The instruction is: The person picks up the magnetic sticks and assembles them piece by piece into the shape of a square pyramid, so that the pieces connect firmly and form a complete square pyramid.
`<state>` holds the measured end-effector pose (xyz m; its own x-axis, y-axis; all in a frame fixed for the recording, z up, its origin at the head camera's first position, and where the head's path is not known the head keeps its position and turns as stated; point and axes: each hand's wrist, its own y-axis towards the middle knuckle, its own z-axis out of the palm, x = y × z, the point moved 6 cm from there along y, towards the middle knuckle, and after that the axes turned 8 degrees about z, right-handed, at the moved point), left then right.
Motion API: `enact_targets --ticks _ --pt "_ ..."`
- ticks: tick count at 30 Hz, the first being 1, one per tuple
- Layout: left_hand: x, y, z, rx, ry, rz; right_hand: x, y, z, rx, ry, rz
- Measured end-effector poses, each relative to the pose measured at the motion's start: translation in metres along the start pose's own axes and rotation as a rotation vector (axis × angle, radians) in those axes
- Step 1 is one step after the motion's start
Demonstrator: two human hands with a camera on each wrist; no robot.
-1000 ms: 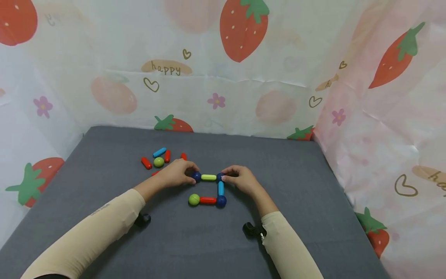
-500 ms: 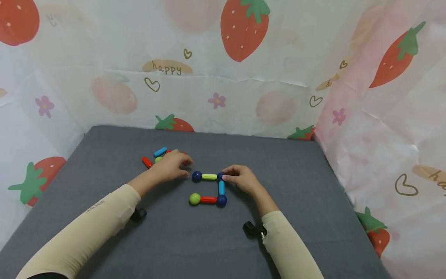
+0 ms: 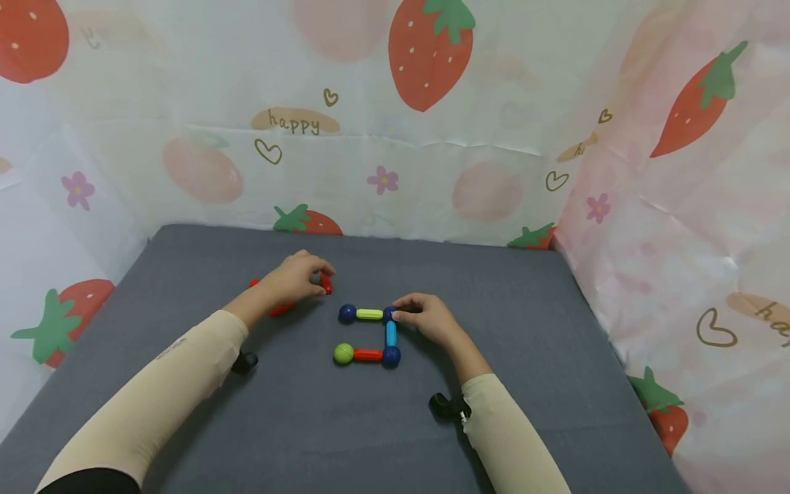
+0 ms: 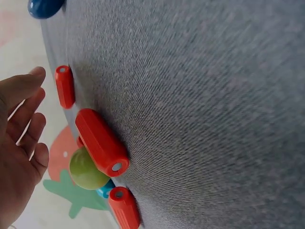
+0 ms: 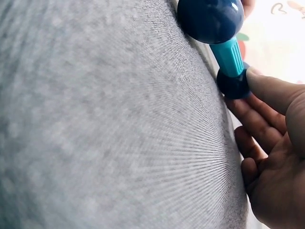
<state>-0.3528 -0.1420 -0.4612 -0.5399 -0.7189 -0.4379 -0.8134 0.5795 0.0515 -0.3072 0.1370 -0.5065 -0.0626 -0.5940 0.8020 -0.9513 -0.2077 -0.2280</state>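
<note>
A magnetic building set shape lies on the table: a yellow-green stick (image 3: 369,314) joins two dark blue balls, a light blue stick (image 3: 391,334) runs toward the front, and a red stick (image 3: 367,355) ends at a green ball (image 3: 343,353). My right hand (image 3: 428,319) pinches the dark blue ball (image 5: 233,84) at the far right corner between thumb and fingers. My left hand (image 3: 295,278) reaches over the loose pieces, thumb and fingertips right by a red stick (image 4: 65,87), with a small gap showing in the left wrist view.
Below the left hand lie another red stick (image 4: 101,142), a green ball (image 4: 88,169) and a further red stick (image 4: 124,208), partly hidden from the head view. Grey cloth (image 3: 524,329) covers the table. Strawberry-print curtains (image 3: 426,158) stand at the back and sides.
My left hand has let go of the left dark blue ball and moved back and left to the loose red stick. The right hand stays at its ball.
</note>
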Motion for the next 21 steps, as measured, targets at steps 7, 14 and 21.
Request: enact_targets --ticks 7,14,21 --pt "0.008 0.008 0.002 0.012 0.028 -0.016 -0.001 0.001 0.000 0.003 0.000 -0.002" --pt "0.015 0.013 0.007 0.041 0.040 -0.025 0.000 0.001 -0.001 -0.001 0.011 0.000" --pt "0.020 0.020 0.011 0.059 0.061 -0.011 0.000 0.001 -0.001 -0.005 0.017 0.000"
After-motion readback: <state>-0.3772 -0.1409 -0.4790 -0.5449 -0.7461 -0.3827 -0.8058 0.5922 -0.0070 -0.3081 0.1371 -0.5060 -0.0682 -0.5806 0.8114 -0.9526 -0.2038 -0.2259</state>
